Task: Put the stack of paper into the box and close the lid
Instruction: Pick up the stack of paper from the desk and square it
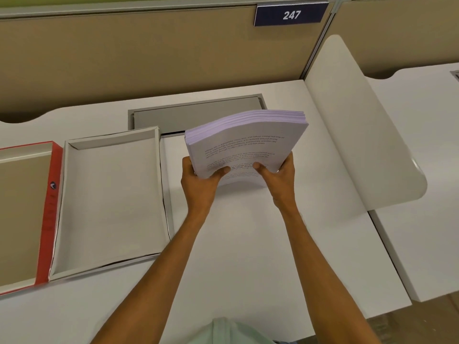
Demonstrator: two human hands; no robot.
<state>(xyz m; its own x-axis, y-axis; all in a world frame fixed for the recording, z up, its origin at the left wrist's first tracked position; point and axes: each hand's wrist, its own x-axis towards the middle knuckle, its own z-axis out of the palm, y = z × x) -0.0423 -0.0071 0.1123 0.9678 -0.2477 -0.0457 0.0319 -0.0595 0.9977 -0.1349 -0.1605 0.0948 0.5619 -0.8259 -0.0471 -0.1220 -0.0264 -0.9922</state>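
A thick stack of printed white paper [248, 140] is lifted off the desk, its far end bowed upward. My left hand [198, 181] grips its near left corner, thumb on top. My right hand [279, 178] grips the near right edge the same way. The open white box [109, 202] lies flat on the desk to the left of the stack, with nothing inside. Its red-sided lid [24, 214] lies upside down beside the box at the far left, partly cut off by the frame.
A grey cable hatch [196, 115] is set into the white desk [248, 256] behind the box and paper. A white curved side divider [357, 135] rises at the right. A beige partition with a "247" sign [290, 14] runs along the back.
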